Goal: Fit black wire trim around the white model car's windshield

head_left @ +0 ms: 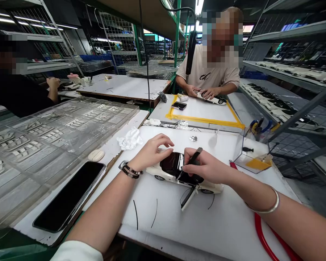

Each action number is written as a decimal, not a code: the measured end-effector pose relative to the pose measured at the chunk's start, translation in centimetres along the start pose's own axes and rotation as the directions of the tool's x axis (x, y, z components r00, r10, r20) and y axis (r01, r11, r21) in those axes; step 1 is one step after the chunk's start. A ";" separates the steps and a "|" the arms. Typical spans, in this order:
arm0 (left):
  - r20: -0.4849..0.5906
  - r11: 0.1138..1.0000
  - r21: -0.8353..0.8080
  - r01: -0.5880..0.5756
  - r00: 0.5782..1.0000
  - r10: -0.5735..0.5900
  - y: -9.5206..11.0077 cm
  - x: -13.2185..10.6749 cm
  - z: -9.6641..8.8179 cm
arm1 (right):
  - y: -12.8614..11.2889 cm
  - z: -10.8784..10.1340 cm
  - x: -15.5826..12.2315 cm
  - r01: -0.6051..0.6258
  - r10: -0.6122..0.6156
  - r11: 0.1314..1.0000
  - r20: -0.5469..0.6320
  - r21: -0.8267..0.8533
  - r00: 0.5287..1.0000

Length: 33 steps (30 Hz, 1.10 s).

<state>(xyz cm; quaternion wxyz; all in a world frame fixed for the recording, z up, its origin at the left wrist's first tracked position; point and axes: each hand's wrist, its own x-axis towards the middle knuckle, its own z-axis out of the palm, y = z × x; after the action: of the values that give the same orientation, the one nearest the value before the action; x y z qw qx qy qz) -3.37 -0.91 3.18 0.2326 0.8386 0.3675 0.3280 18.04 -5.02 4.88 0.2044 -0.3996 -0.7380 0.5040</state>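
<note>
A white model car (167, 176) with a dark roof sits on the white work surface (174, 232), its near door (189, 198) swung out toward me. My left hand (153, 151) lies over the car's left end, fingers curved and thumb apart from them; whether it presses on the body I cannot tell. Closed in a pinch, my right hand (206, 165) holds a slim dark pen-like tool (197, 155) over the windscreen area. The fingers hide the lower part of that tool, so its exact kind does not show. Thin black strips (136, 214) lie in front of the car.
A phone (70, 195) and a tray of white parts (51, 134) are at left, near crumpled tissue (129, 139). A clear tool box (252, 152) and red-handled tool (263, 235) are at right. Across the table, a co-worker (209, 76) handles another model car (213, 98).
</note>
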 end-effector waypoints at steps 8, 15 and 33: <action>0.142 0.991 0.053 -0.123 0.983 0.114 1.3 -0.6 -0.4 | 1.0 -0.7 -1.6 -0.039 0.040 0.946 0.002 0.321 0.999; 0.321 0.923 0.221 -0.315 0.917 0.236 2.9 -1.4 0.6 | 2.0 -1.3 -2.1 0.012 0.053 0.919 -0.152 0.395 0.987; 0.313 0.775 0.382 -0.503 0.860 0.403 4.7 -2.2 1.0 | 3.0 -0.4 -2.7 0.170 0.058 0.904 -0.506 0.393 0.861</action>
<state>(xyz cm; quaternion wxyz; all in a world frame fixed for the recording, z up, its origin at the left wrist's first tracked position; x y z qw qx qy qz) -1.57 -5.73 4.63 -0.0166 0.9630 0.1921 0.1882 21.06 -6.43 2.56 0.4874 -0.4415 -0.5421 0.5232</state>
